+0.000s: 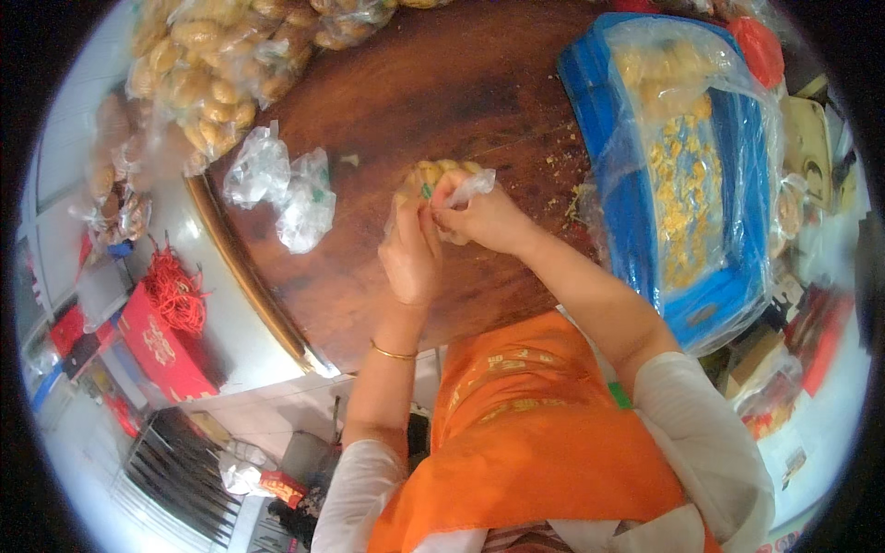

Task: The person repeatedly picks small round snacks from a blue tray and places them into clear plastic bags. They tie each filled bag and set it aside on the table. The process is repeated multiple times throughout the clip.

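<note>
Both hands meet over a brown wooden table (484, 97), at a clear plastic bag of yellow-brown baked pieces (442, 167). My left hand (413, 252) grips the bag's near side, its fingers beside a small green mark on the plastic. Just to the right, my right hand (477, 214) pinches the bag's gathered top, and a loose end of clear plastic sticks up over its fingers. The fingers hide much of the bag. Two crumpled clear plastic bags (259, 166) (308, 204) lie left of the hands.
A blue plastic crate (601, 152), lined with clear film, holds yellow crumbs and pieces on the right. Filled bags of baked goods (214, 76) are heaped at the upper left. Crumbs lie beside the crate. Past the table's left edge are a red box (166, 345) and red strings (174, 294).
</note>
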{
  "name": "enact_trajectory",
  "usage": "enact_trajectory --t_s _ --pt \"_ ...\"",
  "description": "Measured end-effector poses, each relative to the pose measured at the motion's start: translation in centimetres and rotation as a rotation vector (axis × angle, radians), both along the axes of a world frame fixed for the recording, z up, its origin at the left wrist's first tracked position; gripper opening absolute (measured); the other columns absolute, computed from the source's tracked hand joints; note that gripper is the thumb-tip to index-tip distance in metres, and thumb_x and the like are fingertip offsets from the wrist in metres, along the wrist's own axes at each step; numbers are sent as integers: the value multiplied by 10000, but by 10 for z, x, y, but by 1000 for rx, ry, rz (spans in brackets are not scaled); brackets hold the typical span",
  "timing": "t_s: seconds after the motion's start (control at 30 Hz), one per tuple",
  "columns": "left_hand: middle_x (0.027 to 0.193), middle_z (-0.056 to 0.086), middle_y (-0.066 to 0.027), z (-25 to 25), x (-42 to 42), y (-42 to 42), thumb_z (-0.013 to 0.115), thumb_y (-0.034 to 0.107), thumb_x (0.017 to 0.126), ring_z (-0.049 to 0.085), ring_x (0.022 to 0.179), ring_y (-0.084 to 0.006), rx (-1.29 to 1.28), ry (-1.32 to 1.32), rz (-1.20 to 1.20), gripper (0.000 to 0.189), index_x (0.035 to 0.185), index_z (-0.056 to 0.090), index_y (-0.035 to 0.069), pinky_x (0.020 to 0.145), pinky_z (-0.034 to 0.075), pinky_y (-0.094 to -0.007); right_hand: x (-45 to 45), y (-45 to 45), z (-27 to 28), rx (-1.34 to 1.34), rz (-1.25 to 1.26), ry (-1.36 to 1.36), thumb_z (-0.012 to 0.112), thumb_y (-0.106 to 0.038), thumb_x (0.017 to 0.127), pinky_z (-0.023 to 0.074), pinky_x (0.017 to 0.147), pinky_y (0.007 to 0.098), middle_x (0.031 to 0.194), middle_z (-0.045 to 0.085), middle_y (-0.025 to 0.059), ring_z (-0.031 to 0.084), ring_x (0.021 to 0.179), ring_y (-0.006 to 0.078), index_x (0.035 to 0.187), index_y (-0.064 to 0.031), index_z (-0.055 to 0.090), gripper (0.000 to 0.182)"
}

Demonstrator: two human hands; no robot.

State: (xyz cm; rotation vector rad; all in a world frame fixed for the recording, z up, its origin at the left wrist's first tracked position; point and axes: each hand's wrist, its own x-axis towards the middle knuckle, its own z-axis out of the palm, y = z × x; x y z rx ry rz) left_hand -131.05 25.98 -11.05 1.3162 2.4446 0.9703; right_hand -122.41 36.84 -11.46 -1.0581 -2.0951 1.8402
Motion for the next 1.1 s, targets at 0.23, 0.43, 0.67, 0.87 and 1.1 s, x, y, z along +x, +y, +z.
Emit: enact_trajectory --t_s 0.23,0.43,0.67,0.87,1.1 --pt "870 601 -178 -8 11 0 555 42 831 603 788 -325 64 -34 24 198 1027 536 28 672 482 -376 3 -7 -12 246 6 33 617 -151 720 416 665 392 754 555 80 523 745 262 734 -110 551 79" --pt "905 589 -190 -6 -20 11 529 -25 756 587 863 -329 20 -391 -139 349 1101 541 26 759 465 -358 -7 5 1 534 206 88 563 -130 715 424 698 429 818 552 76 546 827 300 764 -137 558 50" --pt "926 619 -145 -15 -35 12 520 33 848 597 837 -228 -52 -514 -169 220 1059 570 2 756 462 -303 -10 -1 -11 849 54 72 570 -194 740 446 673 425 834 568 38 564 821 258 821 -149 573 93" --pt "900 618 -28 -7 -54 19 531 74 887 551 810 -77 -135 -926 -143 161 989 609 -22 702 459 -228 -8 2 -24 814 -94 186 597 -131 730 435 628 372 816 570 73 557 755 264 793 -103 553 81" --pt "788 598 -82 -12 -45 22 541 44 847 578 707 -226 -68 -291 -187 88 888 603 -2 659 464 -321 3 -1 -10 597 -4 223 590 -96 755 429 668 398 762 559 100 541 757 314 803 -94 564 54"
